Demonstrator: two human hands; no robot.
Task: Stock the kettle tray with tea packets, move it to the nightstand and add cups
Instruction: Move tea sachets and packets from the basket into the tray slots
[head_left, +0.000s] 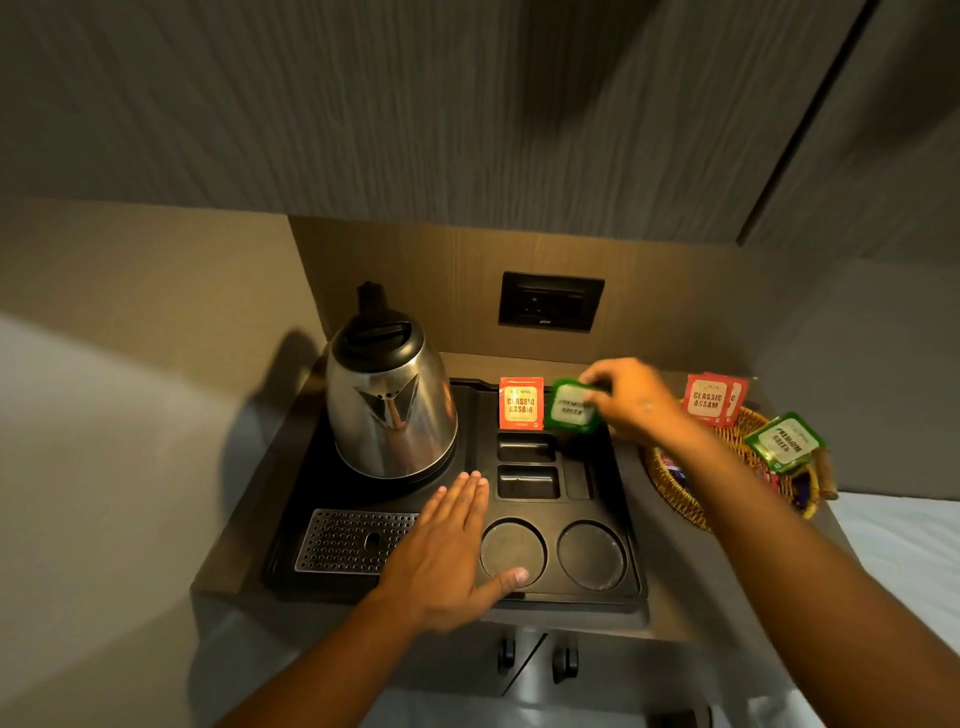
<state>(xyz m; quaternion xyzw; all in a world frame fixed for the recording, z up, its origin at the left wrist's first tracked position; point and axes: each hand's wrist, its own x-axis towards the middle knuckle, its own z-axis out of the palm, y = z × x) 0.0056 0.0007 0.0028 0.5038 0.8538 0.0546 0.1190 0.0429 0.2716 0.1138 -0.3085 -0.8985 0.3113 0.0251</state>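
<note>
A black kettle tray (631, 530) sits on a wooden counter and carries a steel kettle (389, 415) at its back left. A red Classic Assam packet (521, 404) stands upright in the tray's rear slot. Beside it my right hand (631, 397) pinches a green Premium Green packet (571, 408) at the same slot. My left hand (457, 551) lies flat and open on the tray, fingers together, next to two round cup recesses (589, 553). A wicker basket (680, 493) at the right holds more red packets (709, 400) and green packets (787, 441).
A black wall socket (550, 301) is on the back panel above the tray. A perforated drip grate (348, 540) fills the tray's front left. Overhead cabinets hang low. Dark drawer handles (563, 660) show below the counter edge. White bedding (914, 551) lies at the far right.
</note>
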